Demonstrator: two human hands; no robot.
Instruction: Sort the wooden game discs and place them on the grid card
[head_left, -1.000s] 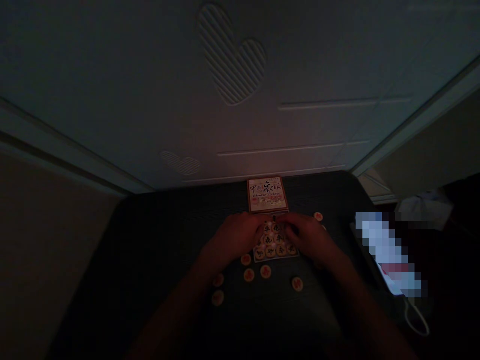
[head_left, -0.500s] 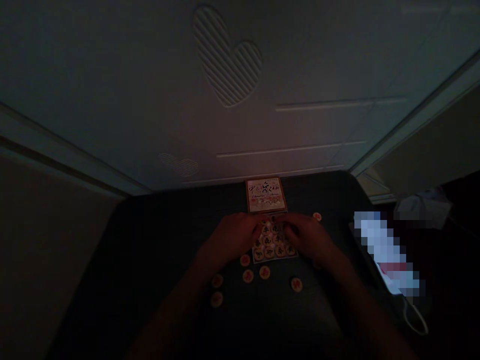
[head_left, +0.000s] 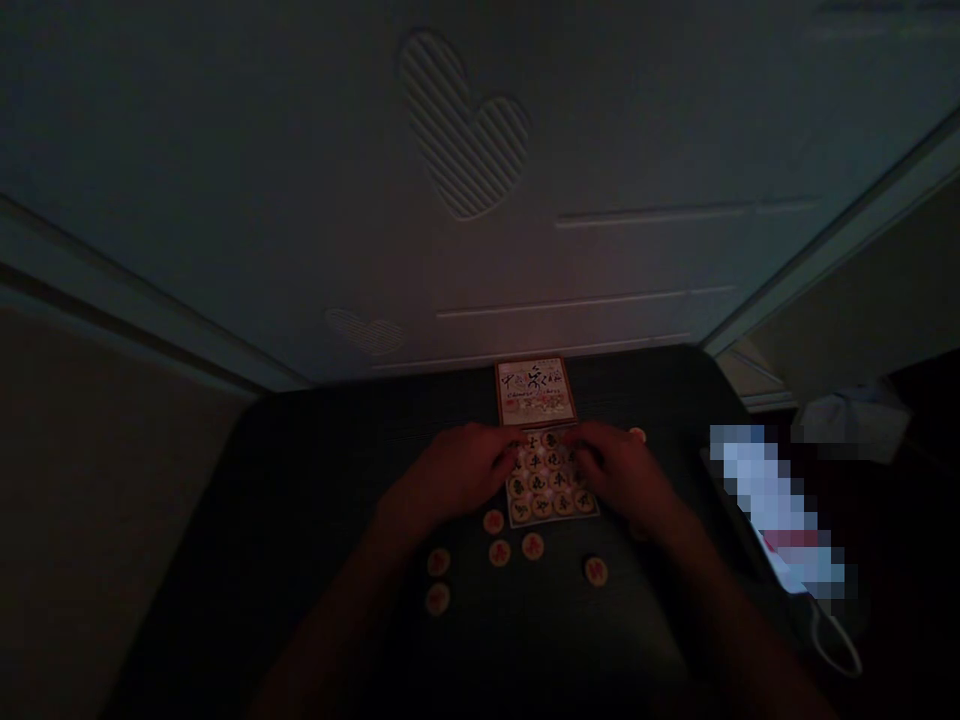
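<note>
A small tray (head_left: 596,512) packed with round Chinese chess pieces marked in black lies on a dark table (head_left: 300,480). My left hand (head_left: 457,470) rests against the tray's left side, fingers curled at its upper corner. My right hand (head_left: 619,475) rests against the right side, fingers curled likewise. Behind the tray lies the printed box lid (head_left: 535,391). Several loose pieces with red marks lie in front: a near piece (head_left: 532,546), another piece (head_left: 596,570), and a far-left piece (head_left: 437,598). The scene is very dim.
A pale padded wall panel with embossed hearts (head_left: 465,130) rises behind the table. A blurred bright object (head_left: 780,510) and a looped white cable (head_left: 832,640) sit at the table's right edge. One loose piece (head_left: 637,435) lies beyond my right hand.
Both hands have drawn slightly apart, uncovering more of the top rows of pieces in the tray. The loose pieces have not moved.
</note>
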